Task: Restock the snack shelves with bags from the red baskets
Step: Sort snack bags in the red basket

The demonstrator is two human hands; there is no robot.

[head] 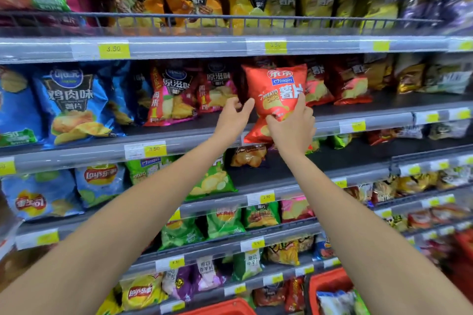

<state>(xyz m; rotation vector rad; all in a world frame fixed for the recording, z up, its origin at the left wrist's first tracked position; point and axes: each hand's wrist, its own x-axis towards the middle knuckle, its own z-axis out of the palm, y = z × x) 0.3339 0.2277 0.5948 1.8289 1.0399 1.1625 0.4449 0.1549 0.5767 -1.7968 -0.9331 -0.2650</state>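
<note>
We see a dark gap on the middle shelf (384, 121) between the red-and-black bags (217, 87) and the red bags (343, 84) further right — the red Qinqin bag (275, 94) fills its mouth. On the lower shelf (332, 161), bare floor runs right of a lone orange bag (248, 157).

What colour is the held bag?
The bag is red with white and yellow lettering; head view.

A yellow price tag reading 3.50 (113, 48) sits in a clear label strip (192, 46). Just above the tag runs a grey wire rail (230, 22). Below it and to its left stands a blue crisp bag (71, 105), and further below a blue Lay's bag (99, 184). A second 3.50 tag (154, 150) lies below and slightly right.
</note>
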